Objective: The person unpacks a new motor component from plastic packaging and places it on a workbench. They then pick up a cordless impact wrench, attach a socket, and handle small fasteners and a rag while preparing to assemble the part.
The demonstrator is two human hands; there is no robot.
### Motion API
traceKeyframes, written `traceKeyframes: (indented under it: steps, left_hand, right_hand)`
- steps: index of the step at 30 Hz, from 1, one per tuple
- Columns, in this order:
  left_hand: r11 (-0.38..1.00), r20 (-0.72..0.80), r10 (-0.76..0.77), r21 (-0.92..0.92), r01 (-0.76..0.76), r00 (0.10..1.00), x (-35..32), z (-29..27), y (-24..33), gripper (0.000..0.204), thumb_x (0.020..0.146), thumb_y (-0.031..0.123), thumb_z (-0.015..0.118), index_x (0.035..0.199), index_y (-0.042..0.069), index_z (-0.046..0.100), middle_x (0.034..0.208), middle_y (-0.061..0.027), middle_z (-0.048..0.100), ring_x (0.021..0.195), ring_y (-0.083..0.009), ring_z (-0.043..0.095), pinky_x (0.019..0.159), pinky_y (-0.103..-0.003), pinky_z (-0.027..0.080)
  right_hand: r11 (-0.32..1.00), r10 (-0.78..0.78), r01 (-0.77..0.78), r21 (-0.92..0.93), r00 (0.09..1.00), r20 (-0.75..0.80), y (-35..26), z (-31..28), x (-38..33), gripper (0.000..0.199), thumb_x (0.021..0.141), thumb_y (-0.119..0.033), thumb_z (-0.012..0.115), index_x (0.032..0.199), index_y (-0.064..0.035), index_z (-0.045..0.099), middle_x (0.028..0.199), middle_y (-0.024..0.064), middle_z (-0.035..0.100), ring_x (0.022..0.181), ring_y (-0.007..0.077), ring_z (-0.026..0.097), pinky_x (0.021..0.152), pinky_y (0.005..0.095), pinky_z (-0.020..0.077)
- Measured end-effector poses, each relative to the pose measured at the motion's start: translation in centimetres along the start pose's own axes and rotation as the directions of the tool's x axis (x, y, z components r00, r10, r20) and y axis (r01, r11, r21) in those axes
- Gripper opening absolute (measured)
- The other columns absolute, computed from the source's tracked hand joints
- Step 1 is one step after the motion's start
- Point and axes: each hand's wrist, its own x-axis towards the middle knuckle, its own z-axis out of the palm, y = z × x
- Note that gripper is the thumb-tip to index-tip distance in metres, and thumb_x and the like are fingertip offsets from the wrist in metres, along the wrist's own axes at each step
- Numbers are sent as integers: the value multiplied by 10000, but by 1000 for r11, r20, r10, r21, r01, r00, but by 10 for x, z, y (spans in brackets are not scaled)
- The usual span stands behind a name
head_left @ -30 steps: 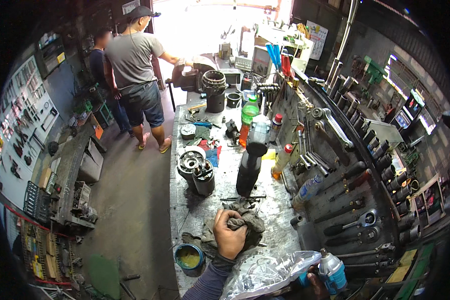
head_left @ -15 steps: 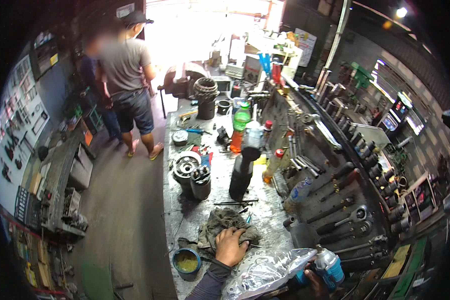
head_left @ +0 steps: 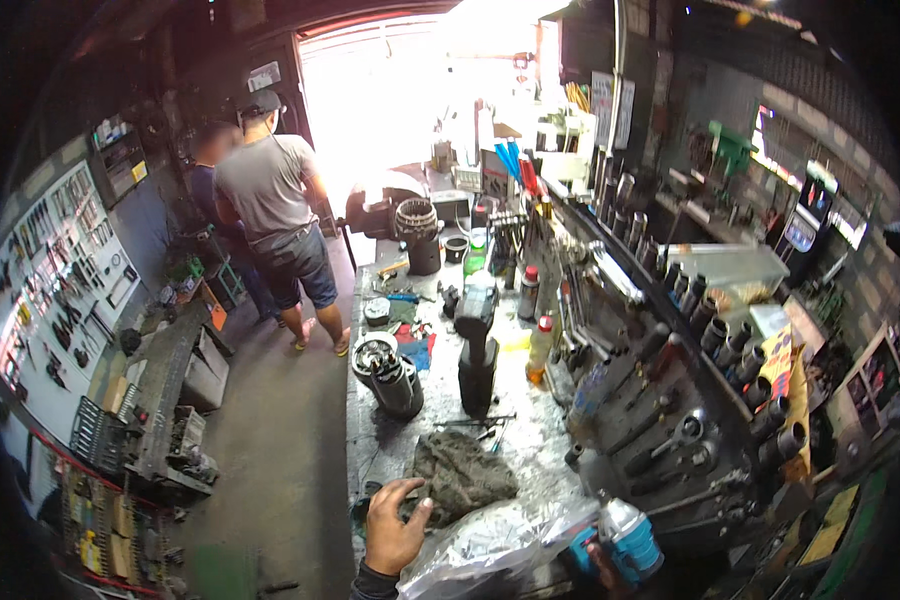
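Note:
My left hand [head_left: 395,525] is raised at the left of the bench's near end, thumb and fingers apart with nothing between them. Beside its fingertips lies a crumpled dark grey rag [head_left: 462,472]. Most of the round grease tub is covered by this hand. My right hand [head_left: 600,562], dark and partly hidden, is wrapped around a clear bottle with a blue lower part [head_left: 630,540]. Between my hands spreads a clear plastic bag [head_left: 490,545] with shiny contents I cannot make out.
A black cordless power tool [head_left: 477,370] stands upright on the metal bench [head_left: 425,400], near a dark cylindrical part [head_left: 390,380]. Ratchets and sockets line a rack [head_left: 660,440] on the right. Two people [head_left: 275,200] stand beyond the bench at the left, near a bright doorway.
My left hand has lifted off the rag and moved left, over the grease tub. The view has tilted up and shifted. My right hand stays by the blue bottle.

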Motion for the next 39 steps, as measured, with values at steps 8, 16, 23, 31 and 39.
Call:
traceKeyframes:
  steps: [8, 16, 23, 31, 39]
  left_hand:
    - [990, 111, -12, -136, 27, 994, 1, -37, 10, 314, 885, 166, 743, 1171, 39, 715, 1076, -137, 731, 991, -238, 693, 861, -325, 520]
    - [949, 248, -32, -298, 107, 968, 41, -100, -76, 238, 916, 110, 719, 1126, -3, 721, 1024, -113, 741, 923, -184, 709, 848, -316, 552]
    - [860, 192, -50, -491, 140, 980, 100, -168, -134, 175, 946, 46, 676, 1100, -34, 698, 958, -47, 714, 891, -113, 661, 834, -262, 534]
    - [832, 90, 61, -554, -1, 994, 202, -191, -155, 179, 969, 74, 642, 1112, -23, 687, 874, -31, 676, 793, -97, 629, 736, -248, 517]
    - [898, 202, 359, -342, -278, 911, 408, -97, -176, 239, 940, 96, 665, 1147, -20, 696, 906, -56, 710, 777, -110, 649, 710, -254, 531]
  right_hand:
    - [990, 125, -139, -37, 960, -251, -3, 22, -9, 555, 890, -273, 805, 1360, -73, 590, 1368, 96, 601, 1254, 264, 540, 1092, 454, 394]
    - [974, 180, -131, 184, 942, -282, -47, 16, -14, 397, 916, -250, 765, 1264, -104, 645, 1275, 23, 628, 1171, 188, 558, 1059, 376, 424]
    - [965, 180, -109, 240, 938, -296, -61, 17, -21, 280, 962, -265, 698, 1158, -65, 718, 1162, -2, 675, 1120, 131, 582, 1063, 329, 400]
    - [944, 237, -80, 319, 839, -490, 27, -8, -18, 261, 934, -244, 700, 1083, -31, 715, 1141, 10, 668, 1108, 156, 582, 1037, 329, 408]
    - [980, 124, 71, 187, 523, -844, -21, 49, -22, 289, 848, -209, 763, 1059, -14, 735, 1087, 62, 703, 1036, 188, 625, 969, 342, 466]
